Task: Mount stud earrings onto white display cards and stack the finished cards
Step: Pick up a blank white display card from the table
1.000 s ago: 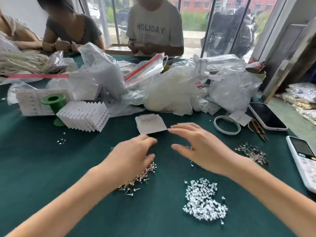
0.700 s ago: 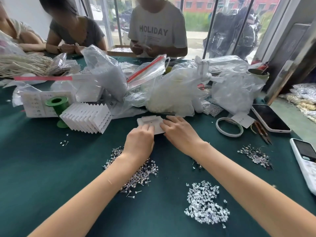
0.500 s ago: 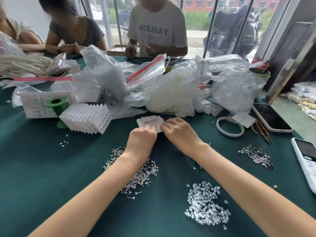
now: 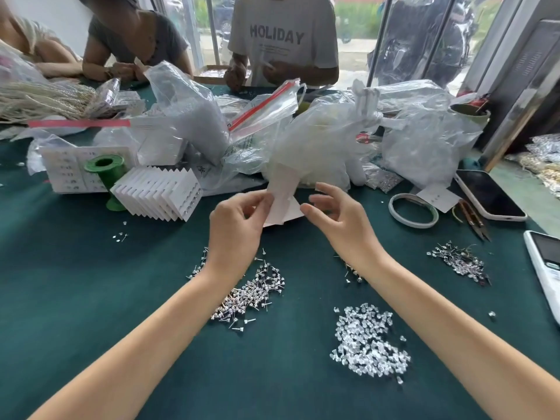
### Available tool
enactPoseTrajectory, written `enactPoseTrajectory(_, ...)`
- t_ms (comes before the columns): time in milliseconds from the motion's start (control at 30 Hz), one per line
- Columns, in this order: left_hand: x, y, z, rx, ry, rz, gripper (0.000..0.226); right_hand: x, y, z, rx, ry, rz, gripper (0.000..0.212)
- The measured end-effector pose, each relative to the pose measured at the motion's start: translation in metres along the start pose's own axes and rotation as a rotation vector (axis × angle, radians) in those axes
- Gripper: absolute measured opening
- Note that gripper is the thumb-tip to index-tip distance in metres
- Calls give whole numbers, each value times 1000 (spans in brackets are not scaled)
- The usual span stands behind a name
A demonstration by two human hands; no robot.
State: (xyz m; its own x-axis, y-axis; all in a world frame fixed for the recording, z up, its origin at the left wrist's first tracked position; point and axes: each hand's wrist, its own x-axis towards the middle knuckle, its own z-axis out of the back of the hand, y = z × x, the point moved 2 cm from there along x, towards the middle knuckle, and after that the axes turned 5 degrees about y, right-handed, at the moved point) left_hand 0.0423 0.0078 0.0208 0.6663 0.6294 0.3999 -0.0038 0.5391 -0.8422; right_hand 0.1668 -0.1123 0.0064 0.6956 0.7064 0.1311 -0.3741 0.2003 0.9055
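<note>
My left hand point(image 4: 235, 225) pinches a white display card point(image 4: 283, 192) and holds it tilted up above a small stack of blank cards point(image 4: 292, 214) on the green table. My right hand point(image 4: 341, 221) hovers just right of the card with loosely curled fingers, holding nothing that I can see. A pile of stud earrings point(image 4: 251, 294) lies under my left wrist. A heap of clear earring backs point(image 4: 369, 344) sits under my right forearm. A fanned stack of finished cards point(image 4: 159, 192) stands at the left.
Plastic bags point(image 4: 318, 147) crowd the table's middle. A green spool point(image 4: 106, 171), a tape ring point(image 4: 413, 210), scissors point(image 4: 472, 218), two phones point(image 4: 489, 195) and a second stud pile point(image 4: 462, 262) surround the work spot. Other people sit across the table.
Both hands reached to the blank card stack; my left hand has lifted one card off it, and my right hand has drawn back slightly.
</note>
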Motion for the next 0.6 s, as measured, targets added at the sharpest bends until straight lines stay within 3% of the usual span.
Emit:
enactPoseTrajectory(67, -7, -5, 3, -314, 58, 146, 7, -7, 6, -4, 251, 84, -87, 33)
enactPoseTrajectory(133, -17, -5, 6, -456, 112, 233, 8, -16, 12, -8, 384, 144, -110, 14)
enactPoseTrajectory(200, -29, 0, 8, -475, 198, 296, 9, -23, 15, -10, 382, 157, -98, 5)
enactPoseTrajectory(267, -38, 6, 12, -444, 266, 298, 26, -28, 14, -9, 329, 195, -95, 8)
enactPoseTrajectory(333, -43, 14, 22, -301, 281, 176, 54, -33, 13, -9, 211, 277, -83, 10)
enactPoseTrajectory(400, -47, 18, 31, 28, 358, -60, 78, -36, 12, -10, 90, 359, -41, 13)
enactPoseTrajectory(500, -54, 24, 37, 426, 488, -368, 81, -41, 11, -14, 6, 408, 29, 13)
enactPoseTrajectory(600, -63, 28, 36, 481, 512, -434, 78, -41, 11, -20, -64, 437, 78, 16)
